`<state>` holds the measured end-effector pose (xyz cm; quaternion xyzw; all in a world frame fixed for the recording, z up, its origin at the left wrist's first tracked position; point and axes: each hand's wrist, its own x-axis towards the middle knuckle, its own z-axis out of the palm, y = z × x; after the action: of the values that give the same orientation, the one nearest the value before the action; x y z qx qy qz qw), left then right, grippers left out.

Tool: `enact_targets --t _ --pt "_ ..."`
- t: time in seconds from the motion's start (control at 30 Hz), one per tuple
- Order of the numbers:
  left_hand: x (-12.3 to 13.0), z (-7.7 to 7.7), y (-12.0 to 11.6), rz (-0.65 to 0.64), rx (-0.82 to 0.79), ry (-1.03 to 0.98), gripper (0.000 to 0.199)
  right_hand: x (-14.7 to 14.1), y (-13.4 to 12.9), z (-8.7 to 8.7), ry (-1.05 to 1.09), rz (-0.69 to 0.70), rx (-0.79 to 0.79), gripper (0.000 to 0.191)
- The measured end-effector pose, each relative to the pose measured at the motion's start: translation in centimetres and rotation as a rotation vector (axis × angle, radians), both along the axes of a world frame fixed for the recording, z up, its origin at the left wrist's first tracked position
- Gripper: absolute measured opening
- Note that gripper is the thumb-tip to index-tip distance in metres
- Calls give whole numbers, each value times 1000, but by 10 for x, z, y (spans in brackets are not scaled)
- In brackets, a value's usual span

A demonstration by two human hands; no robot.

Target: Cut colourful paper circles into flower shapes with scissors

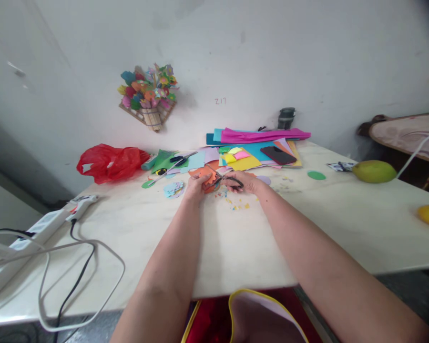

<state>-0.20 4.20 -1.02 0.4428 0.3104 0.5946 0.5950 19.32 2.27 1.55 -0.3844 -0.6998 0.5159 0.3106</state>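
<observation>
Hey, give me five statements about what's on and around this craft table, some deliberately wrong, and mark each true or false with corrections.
1. The bare left hand holds scalloped orange paper. True.
2. The bare right hand is empty. False: the right hand holds black-handled metal scissors.
3. The crumpled red plastic bag lies on the marbled white tabletop, left of both hands. True.
4. The bunch of multicoloured artificial flowers stands on the tabletop. False: the flowers hang on the pale grey wall.
5. The dark rectangular phone lies on flat coloured sheets. True.
</observation>
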Motion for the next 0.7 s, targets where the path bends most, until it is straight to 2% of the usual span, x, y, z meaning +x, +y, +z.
enact_targets --t 0.7 --pt "1 4 -3 7 -27 -31 31 -1 -5 4 16 -14 -31 32"
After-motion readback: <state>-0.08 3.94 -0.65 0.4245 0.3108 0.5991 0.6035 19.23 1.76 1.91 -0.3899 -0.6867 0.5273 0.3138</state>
